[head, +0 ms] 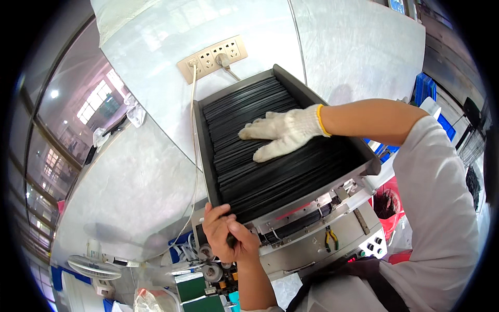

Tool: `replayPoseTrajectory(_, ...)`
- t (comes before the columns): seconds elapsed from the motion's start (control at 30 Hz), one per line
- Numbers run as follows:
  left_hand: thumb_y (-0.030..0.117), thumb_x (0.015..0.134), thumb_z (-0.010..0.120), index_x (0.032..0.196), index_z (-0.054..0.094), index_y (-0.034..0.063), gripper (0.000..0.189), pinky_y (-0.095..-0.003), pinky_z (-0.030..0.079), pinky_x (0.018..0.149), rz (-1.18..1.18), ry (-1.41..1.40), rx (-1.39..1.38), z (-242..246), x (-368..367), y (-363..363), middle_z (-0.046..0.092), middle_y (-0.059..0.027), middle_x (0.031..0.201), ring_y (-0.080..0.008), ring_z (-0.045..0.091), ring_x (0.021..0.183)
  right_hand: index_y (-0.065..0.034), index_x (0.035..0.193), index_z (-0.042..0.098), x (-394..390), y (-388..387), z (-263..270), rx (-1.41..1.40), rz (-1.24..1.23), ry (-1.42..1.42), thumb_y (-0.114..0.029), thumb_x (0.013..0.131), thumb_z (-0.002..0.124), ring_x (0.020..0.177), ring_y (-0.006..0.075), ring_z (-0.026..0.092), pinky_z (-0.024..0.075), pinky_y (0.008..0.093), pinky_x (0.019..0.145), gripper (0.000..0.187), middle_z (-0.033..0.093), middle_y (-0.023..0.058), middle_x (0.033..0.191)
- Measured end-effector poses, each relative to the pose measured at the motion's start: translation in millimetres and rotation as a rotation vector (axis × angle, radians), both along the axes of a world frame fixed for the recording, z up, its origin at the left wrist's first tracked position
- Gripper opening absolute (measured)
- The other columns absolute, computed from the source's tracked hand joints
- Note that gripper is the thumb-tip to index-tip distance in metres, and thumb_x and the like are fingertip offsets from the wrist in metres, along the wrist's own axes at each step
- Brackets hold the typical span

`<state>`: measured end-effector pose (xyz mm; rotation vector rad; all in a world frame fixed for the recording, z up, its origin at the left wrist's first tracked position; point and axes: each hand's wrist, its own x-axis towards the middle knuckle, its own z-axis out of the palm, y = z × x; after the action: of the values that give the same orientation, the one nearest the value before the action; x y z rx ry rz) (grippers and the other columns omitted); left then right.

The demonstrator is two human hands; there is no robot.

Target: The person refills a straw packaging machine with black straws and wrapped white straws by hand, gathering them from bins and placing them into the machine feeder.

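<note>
My right hand (282, 132), in a white knit glove with a yellow cuff edge, lies palm down on a bed of thin black strips (257, 179), its thumb spread away from the fingers. These strips lie packed side by side across a metal tray (331, 181) with raised walls. Bare and curled, my left hand (232, 236) is at the tray's near left corner. A small dark object (231, 240) shows between its thumb and palm; most of it is hidden, so its kind is unclear.
Under the tray stands a metal machine (296, 257) with control knobs. Yellow-handled pliers (331, 239) lie on its top. A wall socket panel (212, 58) with plugged cords is behind. An electric fan (93, 267) stands left; a red bag (391, 206) hangs at right.
</note>
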<state>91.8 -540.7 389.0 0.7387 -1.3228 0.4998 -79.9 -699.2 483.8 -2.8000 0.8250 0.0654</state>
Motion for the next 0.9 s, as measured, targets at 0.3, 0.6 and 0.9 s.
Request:
replayPoseTrajectory(0.3, -0.003, 0.083, 0.047, 0.086, 0.062, -0.0021, 0.016, -0.0429, 0.048, 0.086, 0.110, 0.077, 0.008, -9.4, 10.1, -3.5, 0.066, -0.0176, 0.091, -0.0283, 0.063, 0.086, -0.0008, 0.137, 0.031, -6.3, 74.8, 10.0, 0.120, 0.046, -0.070, -0.049, 0.091, 0.034, 0.134, 0.0318, 0.024, 0.0189, 0.0394, 0.111, 0.066, 0.030, 0.0202, 0.142)
replayPoseTrajectory(0.6, 0.000, 0.079, 0.058, 0.086, 0.060, 0.0026, 0.007, -0.0262, 0.048, 0.059, 0.017, 0.190, -0.155, -1.1, 9.8, -9.4, 0.064, -0.0086, 0.078, -0.0180, 0.059, 0.065, -0.0038, 0.134, 0.039, -8.4, 144.7, 22.2, -0.018, 0.146, -0.178, -0.019, 0.080, 0.054, 0.107, 0.0345, 0.055, 0.0430, 0.0373, 0.090, 0.057, 0.055, 0.0244, 0.116)
replayPoseTrajectory(0.9, 0.014, 0.087, 0.060, 0.108, 0.057, -0.0006, 0.026, -0.0284, 0.048, 0.078, 0.047, 0.163, 0.121, -4.4, 10.4, 33.6, 0.063, -0.0133, 0.100, -0.0186, 0.061, 0.088, -0.0079, 0.121, 0.054, -8.7, 161.4, -20.0, -0.603, -0.037, -0.345, -0.017, 0.073, 0.071, 0.082, 0.0227, 0.064, 0.0510, 0.0297, 0.070, 0.052, 0.065, 0.0126, 0.100)
